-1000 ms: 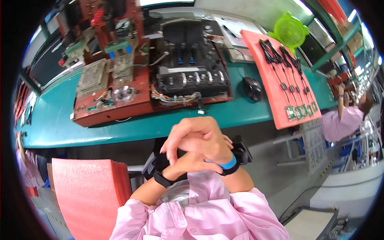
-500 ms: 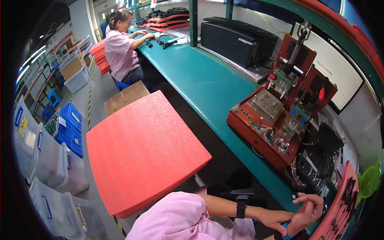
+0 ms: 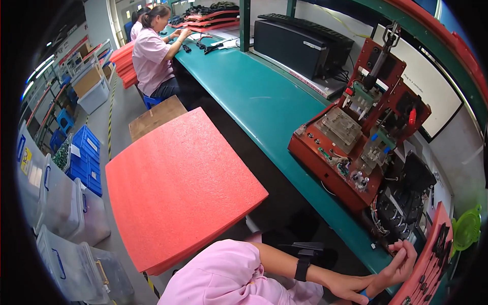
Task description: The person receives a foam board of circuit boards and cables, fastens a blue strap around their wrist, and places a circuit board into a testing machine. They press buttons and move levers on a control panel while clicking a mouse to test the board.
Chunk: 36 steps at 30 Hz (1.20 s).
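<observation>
My left hand (image 3: 347,287), with a black watch on its wrist, reaches across to my right wrist. Its fingers are closed around the blue wristband (image 3: 364,294) there. Palm side partly up, my right hand (image 3: 399,263) hovers over the bench's near right edge, its fingers loosely curled and nothing visible in them. Close to these fingers, a small white connector (image 3: 373,246) lies at the bench edge. Just right of the hand is a red foam sheet (image 3: 436,223) holding several black cables (image 3: 438,254).
A red test fixture (image 3: 330,175) with levers stands on the green bench (image 3: 264,109). Behind it are a black computer case (image 3: 290,53) and a screen (image 3: 432,94). Stacked red foam sheets (image 3: 183,188) lie at left, near plastic bins (image 3: 61,203). A co-worker (image 3: 155,56) sits farther along.
My right hand has shifted slightly, its fingers curling in and moving away from the white connector. My left hand stays at the wristband. The co-worker's hands have moved; the view has tilted a little.
</observation>
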Available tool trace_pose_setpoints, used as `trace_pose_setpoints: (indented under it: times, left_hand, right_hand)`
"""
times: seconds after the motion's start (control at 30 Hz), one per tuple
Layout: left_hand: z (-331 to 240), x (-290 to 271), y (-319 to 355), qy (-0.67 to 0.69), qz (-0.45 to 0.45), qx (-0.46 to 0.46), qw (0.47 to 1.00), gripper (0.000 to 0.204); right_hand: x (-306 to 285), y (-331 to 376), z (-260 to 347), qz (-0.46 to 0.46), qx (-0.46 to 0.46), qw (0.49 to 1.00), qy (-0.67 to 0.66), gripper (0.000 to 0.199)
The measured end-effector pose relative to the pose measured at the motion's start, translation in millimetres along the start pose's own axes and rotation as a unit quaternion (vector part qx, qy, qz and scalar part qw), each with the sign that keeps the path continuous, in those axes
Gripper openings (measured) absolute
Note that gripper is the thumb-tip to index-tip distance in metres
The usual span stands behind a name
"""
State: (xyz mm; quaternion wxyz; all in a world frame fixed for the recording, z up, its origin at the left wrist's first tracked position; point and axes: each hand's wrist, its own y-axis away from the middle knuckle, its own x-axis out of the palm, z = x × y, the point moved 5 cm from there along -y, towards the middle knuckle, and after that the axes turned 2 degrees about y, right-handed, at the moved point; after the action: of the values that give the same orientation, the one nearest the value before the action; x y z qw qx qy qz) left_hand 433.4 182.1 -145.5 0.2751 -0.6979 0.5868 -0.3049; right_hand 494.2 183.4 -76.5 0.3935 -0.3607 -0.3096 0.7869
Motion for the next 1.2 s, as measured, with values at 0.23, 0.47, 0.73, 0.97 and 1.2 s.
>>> trace_pose_setpoints:
  times: [0.23,0.47,0.73,0.97,1.2]
  left_hand:
    - [21,18,7,0.287,0.075,-0.121,0.947,0.069]
    - [4,7,2,0.047,0.06,-0.066,0.995,0.049]
    - [-20,-57,18,-0.378,0.008,-0.108,0.919,0.034]
    - [-18,-142,41,-0.479,-0.15,-0.174,0.847,0.014]
    - [5,-136,42,-0.521,-0.134,-0.164,0.827,0.017]
  right_hand:
    - [-7,-2,20,0.029,0.002,0.95,-0.31,0.016]
    - [-7,12,1,0.195,-0.021,0.957,-0.213,0.032]
    - [-8,6,-20,0.272,-0.052,0.935,0.221,0.017]
    - [-172,-12,-136,0.282,0.186,0.775,0.534,0.023]
    - [-247,-57,-280,0.241,0.158,0.679,0.675,0.014]
